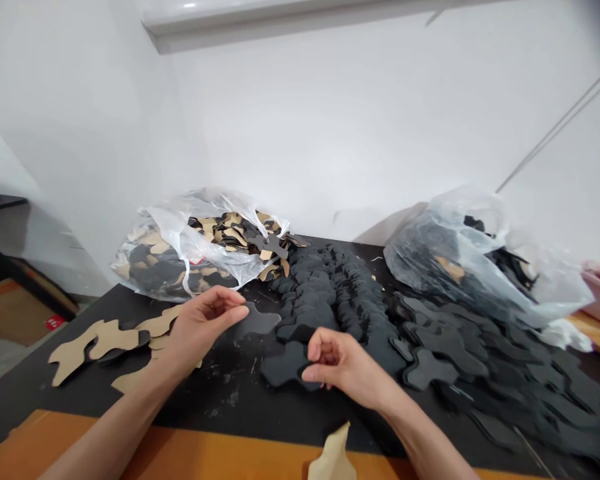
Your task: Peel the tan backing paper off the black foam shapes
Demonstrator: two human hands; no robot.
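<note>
My left hand pinches a thin dark grey cut-out piece with wavy edges by its left end, just over the black table. Slightly nearer to me and to the right, my right hand has thumb and fingers closed on the right edge of a black cut-out piece. The two pieces are apart. Long overlapping rows of black cut-outs lie behind my right hand. Left of my left hand are several tan cut-outs, some partly hidden by my forearm.
A clear plastic bag spills tan and black pieces at the back left. Another plastic bag stands at the back right, behind loose dark grey pieces. An orange-brown strip runs along the front, with a tan scrap on it.
</note>
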